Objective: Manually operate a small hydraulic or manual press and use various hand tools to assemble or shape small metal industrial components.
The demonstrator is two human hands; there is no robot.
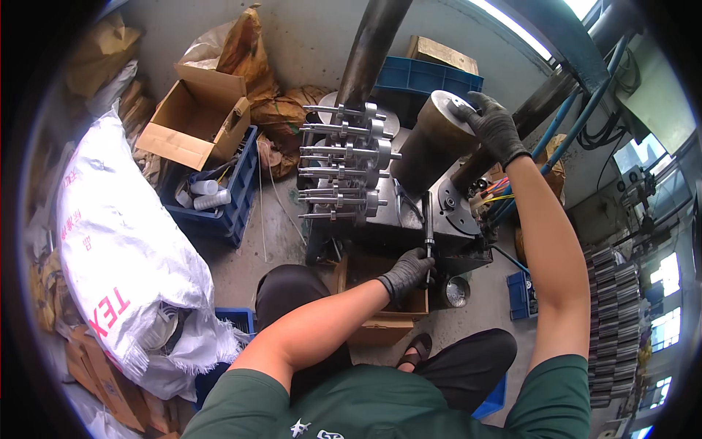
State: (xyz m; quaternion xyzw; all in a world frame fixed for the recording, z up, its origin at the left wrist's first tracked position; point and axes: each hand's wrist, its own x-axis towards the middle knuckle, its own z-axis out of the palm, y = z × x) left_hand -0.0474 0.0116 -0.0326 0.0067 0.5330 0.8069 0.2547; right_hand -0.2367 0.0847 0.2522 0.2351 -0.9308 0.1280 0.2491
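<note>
My left hand (pixel 406 275), in a dark grey glove, is closed around the lower part of a slim metal shaft (pixel 429 238). The shaft stands roughly upright at the front edge of the metal machine table (pixel 376 233). Up and to the right, my gloved right hand (pixel 497 130) rests with fingers apart at the top of a thick steel cylinder (pixel 435 139). Whether anything small lies under those fingertips is hidden. Left of the cylinder, several metal shafts with round collars (pixel 344 164) lie stacked in a row. A dark round plate with holes (pixel 455 206) sits right of the held shaft.
An open cardboard box (pixel 197 117) sits on a blue crate (pixel 230 212) at the left, behind a large white woven sack (pixel 139 241). Below the table are another cardboard box (pixel 380 331) and a metal can (pixel 456 292). Colored wires (pixel 497 192) run beside the machine.
</note>
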